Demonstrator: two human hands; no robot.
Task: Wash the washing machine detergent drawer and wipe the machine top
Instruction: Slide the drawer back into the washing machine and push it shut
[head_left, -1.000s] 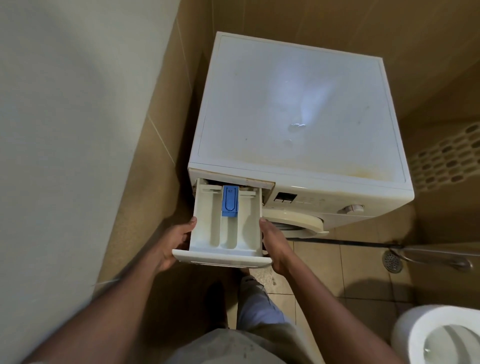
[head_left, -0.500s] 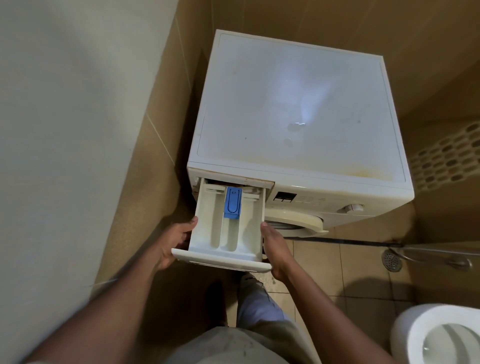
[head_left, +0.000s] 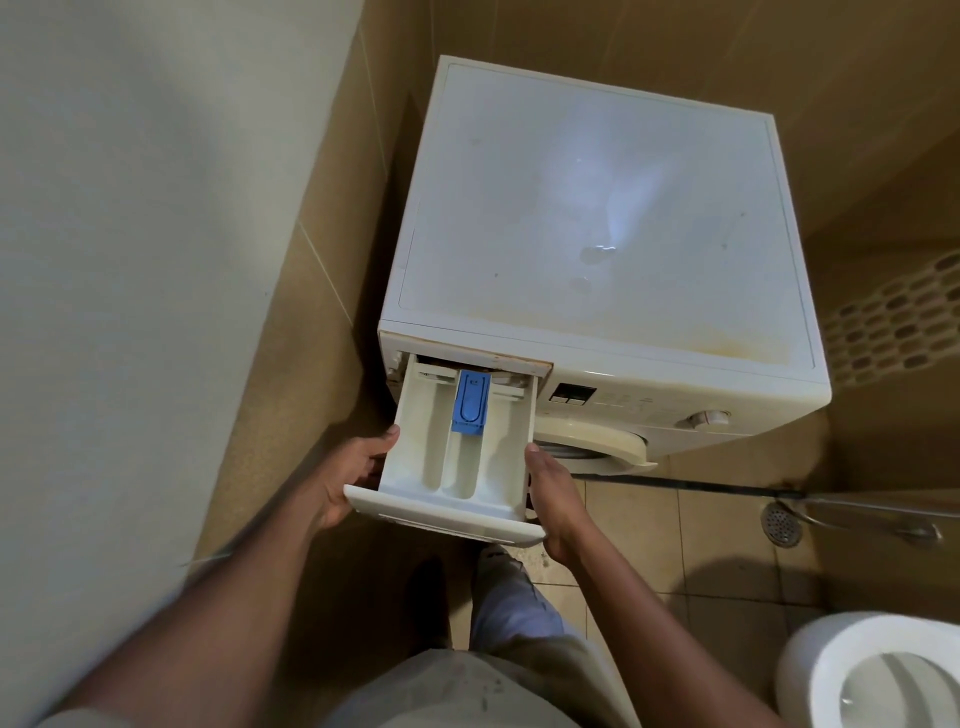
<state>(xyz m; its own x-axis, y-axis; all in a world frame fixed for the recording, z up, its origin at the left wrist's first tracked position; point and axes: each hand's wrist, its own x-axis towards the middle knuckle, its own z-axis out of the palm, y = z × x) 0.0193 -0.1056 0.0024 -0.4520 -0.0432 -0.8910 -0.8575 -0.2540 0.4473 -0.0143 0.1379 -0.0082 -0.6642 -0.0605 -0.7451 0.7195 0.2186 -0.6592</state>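
Note:
The white detergent drawer (head_left: 431, 457) sticks far out of the washing machine's front at the upper left, its rear end still in the slot. A blue insert (head_left: 470, 402) sits in its middle compartment. My left hand (head_left: 348, 475) grips the drawer's left side, thumb on the rim. My right hand (head_left: 553, 493) holds the right side, fingers hidden under the drawer. The machine top (head_left: 597, 218) is white, with yellowish stains along its front edge and a few small marks near the middle.
A pale wall (head_left: 156, 260) and tan tiles close in on the left. A toilet bowl (head_left: 878, 675) stands at the lower right. A floor drain (head_left: 782, 525) and a metal hose lie on the tiled floor to the right. The machine's dial (head_left: 709, 418) faces front.
The drawer has hardly shifted; its rear end stays in the slot. Both hands keep their hold on its sides, and the view has tilted slightly.

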